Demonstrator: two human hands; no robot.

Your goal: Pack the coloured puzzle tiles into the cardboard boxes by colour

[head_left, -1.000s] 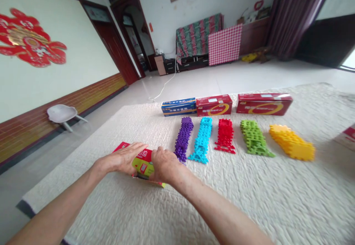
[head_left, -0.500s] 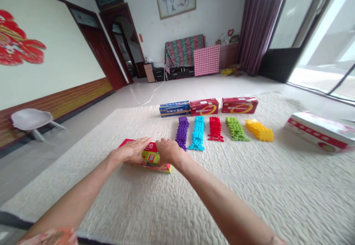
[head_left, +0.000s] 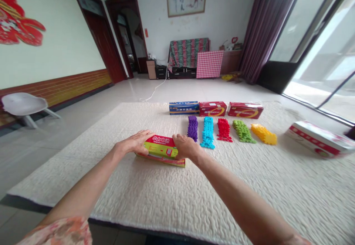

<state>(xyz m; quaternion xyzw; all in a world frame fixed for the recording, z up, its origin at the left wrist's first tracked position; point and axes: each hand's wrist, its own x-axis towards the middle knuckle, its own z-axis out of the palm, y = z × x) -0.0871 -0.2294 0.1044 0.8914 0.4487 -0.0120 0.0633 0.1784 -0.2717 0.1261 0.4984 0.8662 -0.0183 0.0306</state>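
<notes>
Though far from me, left hand (head_left: 138, 144) and right hand (head_left: 184, 147) on red-and-lime box (head_left: 160, 149), fingers in grasp around both ends.

Lying crosswise on a cream quilted mat (head_left: 155, 197), with the right end slightly nearer: a long Huatai battery carton (head_left: 159, 149). Coloured red with white Chinese lettering along the far part, lime green in front.

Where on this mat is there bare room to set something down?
Bare mat lies between the forearms, from the red-and-yellow box to the near edge, and from the left hand to the left edge. It's crowded beyond the right hand, where five coloured stacks sit before three boxes.
</notes>
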